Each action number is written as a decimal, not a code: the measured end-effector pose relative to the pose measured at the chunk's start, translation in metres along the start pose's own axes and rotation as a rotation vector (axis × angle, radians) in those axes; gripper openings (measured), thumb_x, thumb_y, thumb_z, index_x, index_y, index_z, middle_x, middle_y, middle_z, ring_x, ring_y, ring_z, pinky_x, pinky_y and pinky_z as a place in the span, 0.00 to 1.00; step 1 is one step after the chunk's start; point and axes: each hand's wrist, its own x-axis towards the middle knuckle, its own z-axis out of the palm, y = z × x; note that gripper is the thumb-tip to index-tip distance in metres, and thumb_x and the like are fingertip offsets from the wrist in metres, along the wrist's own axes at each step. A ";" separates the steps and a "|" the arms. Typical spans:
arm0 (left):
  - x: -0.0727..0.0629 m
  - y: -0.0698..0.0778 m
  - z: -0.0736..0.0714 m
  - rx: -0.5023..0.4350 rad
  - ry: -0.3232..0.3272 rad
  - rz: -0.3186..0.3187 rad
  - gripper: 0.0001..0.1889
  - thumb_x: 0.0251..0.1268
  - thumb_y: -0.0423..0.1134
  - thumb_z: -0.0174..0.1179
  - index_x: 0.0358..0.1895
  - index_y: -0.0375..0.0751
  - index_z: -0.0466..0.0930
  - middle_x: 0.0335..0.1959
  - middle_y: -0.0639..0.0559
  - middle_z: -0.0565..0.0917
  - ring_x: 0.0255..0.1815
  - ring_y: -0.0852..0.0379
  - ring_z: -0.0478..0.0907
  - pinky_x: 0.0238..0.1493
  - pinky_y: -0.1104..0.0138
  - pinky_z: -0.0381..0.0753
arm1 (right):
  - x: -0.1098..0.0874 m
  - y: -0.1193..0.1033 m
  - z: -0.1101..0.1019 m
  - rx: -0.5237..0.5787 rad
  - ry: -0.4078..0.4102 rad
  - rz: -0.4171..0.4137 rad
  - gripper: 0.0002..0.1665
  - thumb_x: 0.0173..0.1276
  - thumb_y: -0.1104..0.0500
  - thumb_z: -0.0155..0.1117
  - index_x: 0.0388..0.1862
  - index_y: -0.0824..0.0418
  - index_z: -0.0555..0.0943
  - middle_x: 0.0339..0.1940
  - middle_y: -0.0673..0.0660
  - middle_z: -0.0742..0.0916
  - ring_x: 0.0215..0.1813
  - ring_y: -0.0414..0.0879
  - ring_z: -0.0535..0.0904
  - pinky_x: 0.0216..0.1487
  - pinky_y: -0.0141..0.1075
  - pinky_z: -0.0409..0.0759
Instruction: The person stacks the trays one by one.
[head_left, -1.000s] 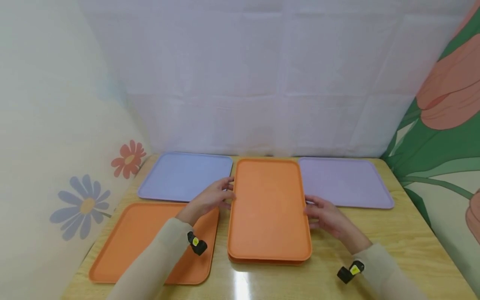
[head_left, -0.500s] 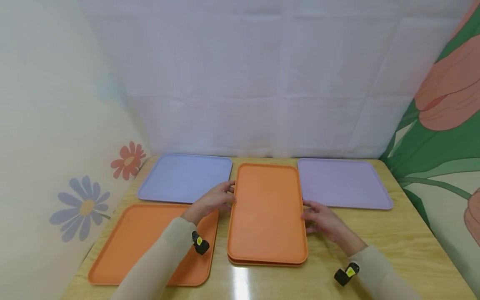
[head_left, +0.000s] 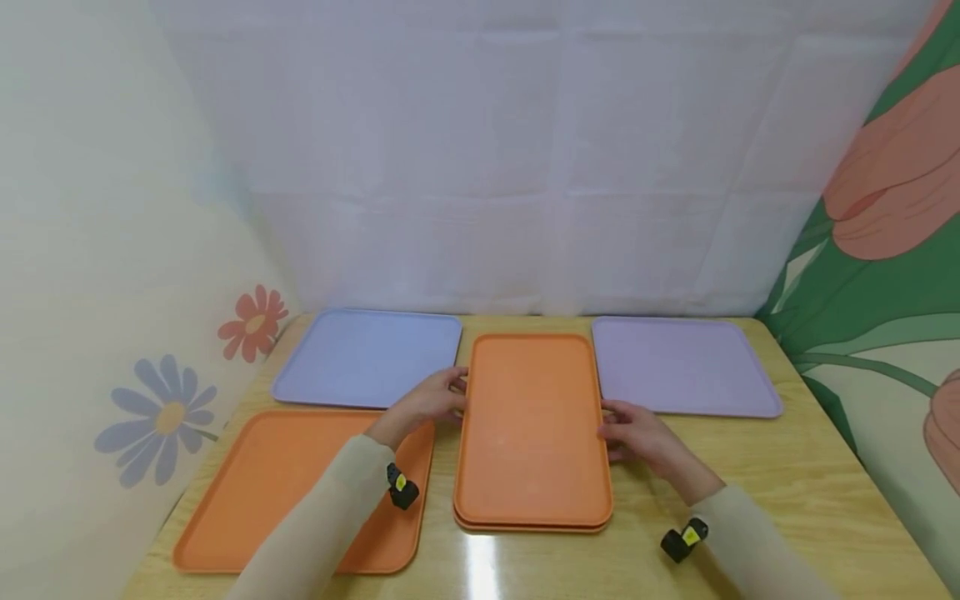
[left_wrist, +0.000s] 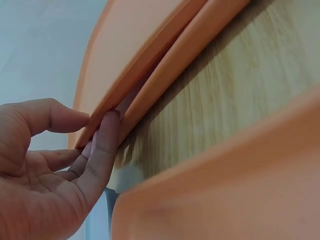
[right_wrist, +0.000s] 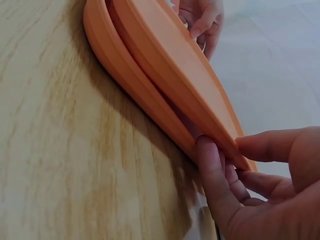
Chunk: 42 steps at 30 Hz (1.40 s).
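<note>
With fingers (left_wrist: pixel 104 140) of left hand (head_left: pixel 427 398) and right hand (head_left: pixel 643 432) curled at opposite long sides, gripping the rim of the upper orange rectangular tray (head_left: pixel 534 429), just below the middle of the head frame; with thumbs against its upper edge and fingertips in the gap above the lower orange rectangular tray (left_wrist: pixel 190 47).

Across the top of the frame, a creased white cloth backdrop (head_left: pixel 450 150). Along the bottom, a wood-grain table (head_left: pixel 810 475). At the right edge, a pink-and-green tulip print (head_left: pixel 892 167). At lower left, a third orange tray (head_left: pixel 258 475), partly behind the left sleeve (head_left: pixel 318 517); just above it, a light blue tray (head_left: pixel 367 354). At centre right, a lilac tray (head_left: pixel 682 362). At far left, a blue daisy print (head_left: pixel 168 417) and a smaller red flower print (head_left: pixel 255 323). Low in the frame, on the wrists, a black left camera (head_left: pixel 402 492) and a black right camera (head_left: pixel 678 543).
</note>
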 end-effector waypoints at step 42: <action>-0.021 -0.005 0.022 0.213 0.042 -0.131 0.39 0.59 0.20 0.56 0.76 0.25 0.51 0.55 0.28 0.75 0.40 0.43 0.83 0.38 0.49 0.88 | -0.001 -0.005 0.010 -0.313 0.058 0.004 0.38 0.68 0.72 0.61 0.75 0.77 0.60 0.46 0.68 0.80 0.38 0.47 0.81 0.36 0.43 0.87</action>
